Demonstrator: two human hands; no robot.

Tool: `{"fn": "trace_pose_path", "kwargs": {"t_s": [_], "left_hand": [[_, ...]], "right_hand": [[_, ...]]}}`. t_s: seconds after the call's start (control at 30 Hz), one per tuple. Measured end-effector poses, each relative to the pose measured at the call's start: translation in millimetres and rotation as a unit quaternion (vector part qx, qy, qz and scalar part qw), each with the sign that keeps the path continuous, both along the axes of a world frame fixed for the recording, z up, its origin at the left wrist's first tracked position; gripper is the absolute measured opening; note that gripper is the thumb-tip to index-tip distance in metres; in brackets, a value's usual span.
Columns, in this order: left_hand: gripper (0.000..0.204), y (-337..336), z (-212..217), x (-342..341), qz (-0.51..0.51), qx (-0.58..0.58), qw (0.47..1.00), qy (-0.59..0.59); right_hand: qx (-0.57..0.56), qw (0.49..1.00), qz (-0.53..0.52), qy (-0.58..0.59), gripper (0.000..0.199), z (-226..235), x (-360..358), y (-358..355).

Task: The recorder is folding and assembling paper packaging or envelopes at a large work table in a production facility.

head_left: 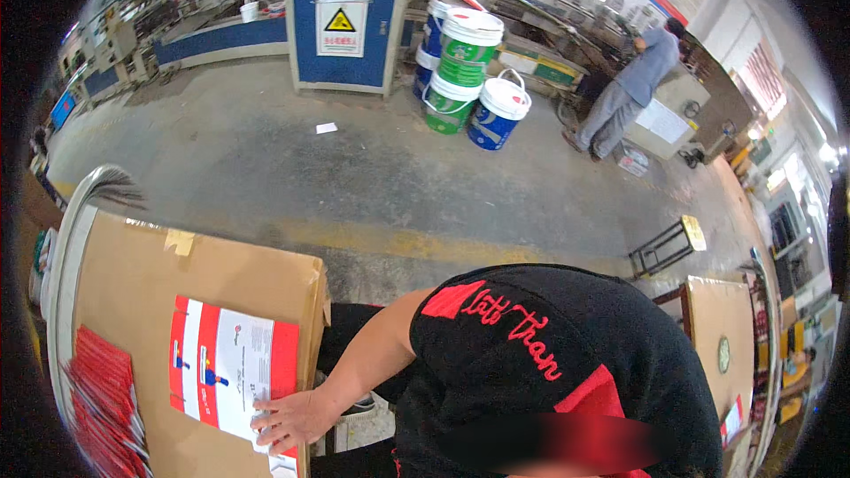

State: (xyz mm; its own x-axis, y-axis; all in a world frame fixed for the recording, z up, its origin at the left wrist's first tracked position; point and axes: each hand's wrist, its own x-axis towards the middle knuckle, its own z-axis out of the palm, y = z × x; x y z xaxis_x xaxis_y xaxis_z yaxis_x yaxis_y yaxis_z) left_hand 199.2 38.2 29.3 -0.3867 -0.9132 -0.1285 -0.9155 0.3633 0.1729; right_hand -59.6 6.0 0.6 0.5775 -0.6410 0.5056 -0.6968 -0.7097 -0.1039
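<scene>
My right hand (294, 422) reaches leftward from my black-and-red sleeve and lies with its fingers spread on a red-and-white printed sheet (235, 363). It touches the sheet's corner nearest me. Small blue figures are printed on the sheet, which lies on a brown cardboard surface (146, 274). At the lower left edge is a pile of red and white folded pieces (102, 389). My left hand does not show.
A curved metal rail (60, 301) borders the cardboard. Ahead stand a blue cabinet (343, 66) and several green and blue buckets (498, 115). A person (637, 80) works at machinery farther right. A stool (668, 246) and another cardboard-covered surface (717, 327) are at right.
</scene>
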Motion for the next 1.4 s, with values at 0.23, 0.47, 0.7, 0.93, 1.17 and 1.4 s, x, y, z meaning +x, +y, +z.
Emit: {"fn": "trace_pose_path", "kwargs": {"t_s": [0.23, 0.47, 0.7, 0.93, 1.17, 1.4], "left_hand": [[0.1, 0.5, -17.0, -5.2, -0.017, -0.059, 0.997, -0.039], [0.1, 6.3, -6.1, -14.5, -0.031, -0.092, 0.994, -0.054], [0.088, 7.1, 12.6, -21.9, -0.027, -0.035, 0.998, -0.034], [0.082, 1.6, -51.1, 136.6, 0.268, 0.063, 0.95, -0.15], [0.044, 25.3, 22.6, 16.1, -0.048, -0.153, 0.975, 0.151], [0.027, 32.1, 34.4, 30.6, 0.058, -0.148, 0.975, 0.157]], "right_hand": [[-0.036, 0.997, -0.041, 0.049, 0.079, -12.0, 0.8, -2.2], [-0.049, 0.997, -0.044, 0.044, 0.08, -15.7, -1.5, -7.8], [0.006, 0.997, -0.027, 0.07, 0.055, -12.3, -10.4, -4.0], [-0.033, 0.994, 0.024, -0.098, 0.031, -0.5, 11.5, -3.5], [0.065, 0.996, -0.06, 0.008, 0.035, 28.5, -64.3, 30.0], [0.082, 0.99, -0.04, 0.111, 0.06, 31.9, -48.4, 31.1]]}}
